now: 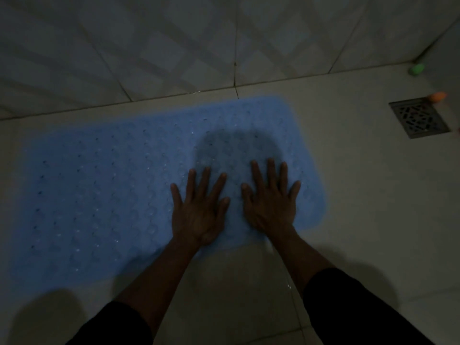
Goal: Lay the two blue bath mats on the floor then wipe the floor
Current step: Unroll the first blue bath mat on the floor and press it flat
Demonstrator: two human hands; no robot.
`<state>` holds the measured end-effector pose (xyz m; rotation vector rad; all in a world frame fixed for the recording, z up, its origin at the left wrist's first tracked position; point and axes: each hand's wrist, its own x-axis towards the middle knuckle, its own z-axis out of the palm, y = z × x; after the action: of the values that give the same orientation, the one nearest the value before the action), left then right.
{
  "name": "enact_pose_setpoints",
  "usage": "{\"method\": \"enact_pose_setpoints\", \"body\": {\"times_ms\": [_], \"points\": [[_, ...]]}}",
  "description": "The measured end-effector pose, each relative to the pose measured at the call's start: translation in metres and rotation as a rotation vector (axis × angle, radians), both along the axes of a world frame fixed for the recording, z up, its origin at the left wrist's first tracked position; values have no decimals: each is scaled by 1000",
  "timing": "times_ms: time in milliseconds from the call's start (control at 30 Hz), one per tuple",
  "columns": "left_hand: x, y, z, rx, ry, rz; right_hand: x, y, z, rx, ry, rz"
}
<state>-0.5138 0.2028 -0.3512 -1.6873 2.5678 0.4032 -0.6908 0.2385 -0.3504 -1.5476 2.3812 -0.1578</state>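
A blue bath mat (99, 190) with a bumpy, dotted surface lies flat on the pale tiled floor (361, 195), its long side running left to right along the wall. My left hand (199, 210) rests palm down on the mat's right half, fingers spread. My right hand (272, 202) lies flat beside it, near the mat's right edge, fingers apart too. Neither hand holds anything. Only one mat is in view. The light is dim.
A tiled wall (174, 46) rises just behind the mat. A square metal floor drain (419, 118) sits at the right. A small green object (417, 69) and an orange one (438, 96) lie near the right corner. Dark sleeves cover both forearms.
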Motion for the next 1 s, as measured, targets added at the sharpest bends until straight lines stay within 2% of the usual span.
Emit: {"method": "enact_pose_setpoints", "body": {"times_ms": [267,500,700,833,1000], "points": [[0,2,1,-17,-3,83,2,-2,-1,-1,34,-40],[1,3,1,10,-16,74,2,-3,0,55,31,-42],[26,7,12,83,-11,73,33,-1,9,14,-37,-95],[99,28,16,51,-26,192,102,4,15,-38,-16,135],[212,30,24,44,-39,373,204,-10,21,-27,-91,385]]}}
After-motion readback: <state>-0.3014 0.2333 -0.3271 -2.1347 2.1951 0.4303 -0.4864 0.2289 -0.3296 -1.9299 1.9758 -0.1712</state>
